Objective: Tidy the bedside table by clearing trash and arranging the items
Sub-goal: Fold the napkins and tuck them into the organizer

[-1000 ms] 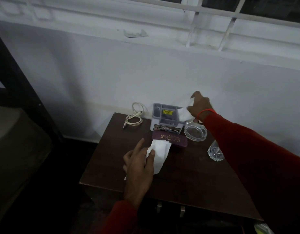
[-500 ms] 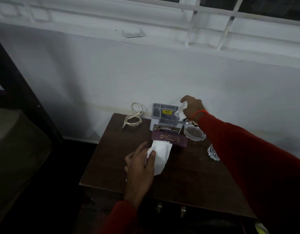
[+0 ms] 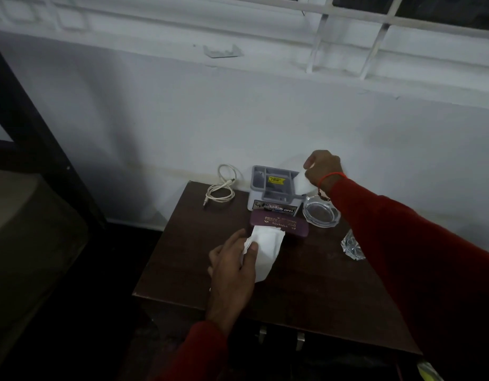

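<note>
Both hands' fingers [image 3: 253,247] pinch tissues [image 3: 266,250]

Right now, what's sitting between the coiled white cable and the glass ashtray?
In the head view, the grey desk organizer stands between the coiled white cable and the glass ashtray, at the table's back edge.

Bench [image 3: 306,284]: front right corner covered by red sleeve [image 3: 430,270].
Cut-glass piece [image 3: 352,247]: right part behind sleeve; kind unclear.
Maroon case [image 3: 290,224]: gold lettering partly legible, front left under white tissue [image 3: 265,248].
Grey organiser [image 3: 271,188]: right rear corner behind second tissue [image 3: 302,182]; yellow label unreadable.
Right hand [image 3: 324,169]: fingertips out of sight.
</note>
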Motion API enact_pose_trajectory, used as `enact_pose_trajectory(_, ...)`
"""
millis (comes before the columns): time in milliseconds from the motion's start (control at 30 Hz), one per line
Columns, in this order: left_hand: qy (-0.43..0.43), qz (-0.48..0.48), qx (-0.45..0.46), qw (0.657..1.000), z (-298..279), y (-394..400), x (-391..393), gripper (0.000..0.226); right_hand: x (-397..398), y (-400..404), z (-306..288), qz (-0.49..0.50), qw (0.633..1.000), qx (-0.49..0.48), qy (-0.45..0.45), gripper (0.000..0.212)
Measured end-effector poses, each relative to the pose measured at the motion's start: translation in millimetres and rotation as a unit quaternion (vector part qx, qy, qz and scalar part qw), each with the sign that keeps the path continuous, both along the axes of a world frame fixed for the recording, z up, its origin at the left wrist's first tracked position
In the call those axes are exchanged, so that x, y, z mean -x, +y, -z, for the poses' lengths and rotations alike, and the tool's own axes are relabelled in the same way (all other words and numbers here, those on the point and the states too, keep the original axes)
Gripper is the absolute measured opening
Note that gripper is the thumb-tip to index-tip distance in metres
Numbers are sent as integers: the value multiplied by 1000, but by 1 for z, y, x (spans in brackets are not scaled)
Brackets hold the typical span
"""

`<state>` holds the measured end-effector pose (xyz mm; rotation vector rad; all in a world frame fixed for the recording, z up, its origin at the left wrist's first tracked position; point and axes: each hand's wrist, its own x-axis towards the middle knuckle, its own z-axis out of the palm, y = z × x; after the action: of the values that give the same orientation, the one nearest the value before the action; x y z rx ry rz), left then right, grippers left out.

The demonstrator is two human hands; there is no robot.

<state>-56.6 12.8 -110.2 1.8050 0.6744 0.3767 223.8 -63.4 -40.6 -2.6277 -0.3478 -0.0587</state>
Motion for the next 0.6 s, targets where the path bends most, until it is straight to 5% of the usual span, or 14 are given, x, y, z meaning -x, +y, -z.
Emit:
enact_pose_trajectory(333,6,4,1,1000,9,6,-7,30,-2,-3,22,-21,999,-25,14,45)
enact_pose_trajectory(433,-13,-27,76,997,11,9,-9,29,21,-6,15,-21,991,8,-129,53)
enact_pose_trajectory(500,-46,-34,145,988,8,10,-9,21,56,-10,7,-109,975,-80,-178,48)
enact_pose_trajectory(600,-101,-31,232,967,-4,10,-8,12,118,-20,6,-240,944,-214,78,50)
